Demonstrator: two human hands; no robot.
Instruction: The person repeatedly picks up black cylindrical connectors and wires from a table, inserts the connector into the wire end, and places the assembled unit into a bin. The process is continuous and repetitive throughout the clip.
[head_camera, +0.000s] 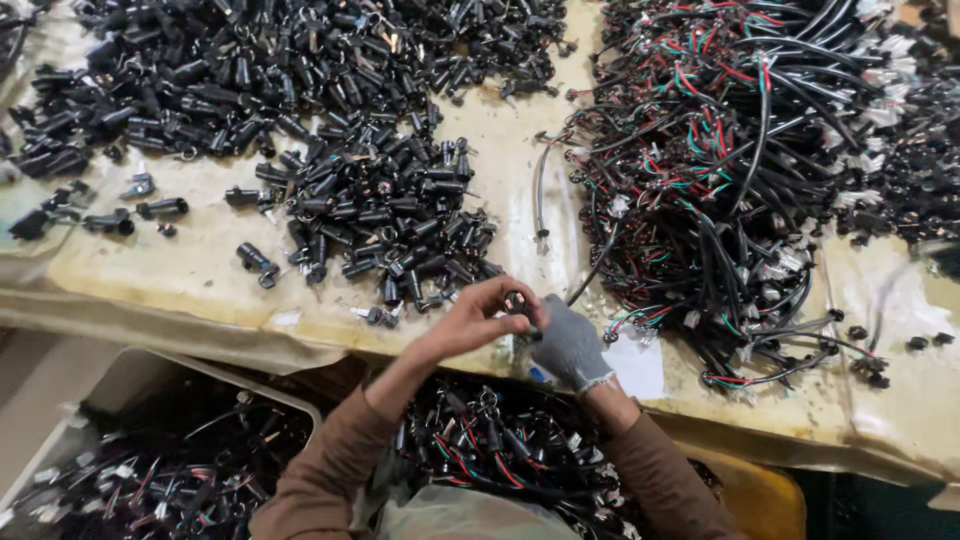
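1. At the near edge of the table (200, 270), the left hand (470, 320) — bare — has thumb and fingertips pinched together on a small black cylindrical connector (515, 300), held just above the table edge.
2. The right hand (568, 345), in a grey glove, meets the connector from the other side; its fingers are closed toward the same part, though whether they grip the connector itself or the black cable (590, 280) running up from it, I cannot tell.
3. That cable leads straight into the tangle of wired harnesses (720, 170) — a tug could, I judge, drag neighbouring wires along or snag the lead.
4. The connector sits right over the gap between table and lap. If the pinch loosens, the piece would likely drop into the bin of finished pieces (500, 450) below and be hard to find again.
5. Loose black connector shells (380, 210) lie just beyond the left hand; a sweep of the sleeve could scatter them off the edge.
6. The glove may dull the feel in the right fingertips, so a half-seated fit could go unnoticed.
7. The white paper slip (635, 365) beside the gloved hand lies loose and could slide off.
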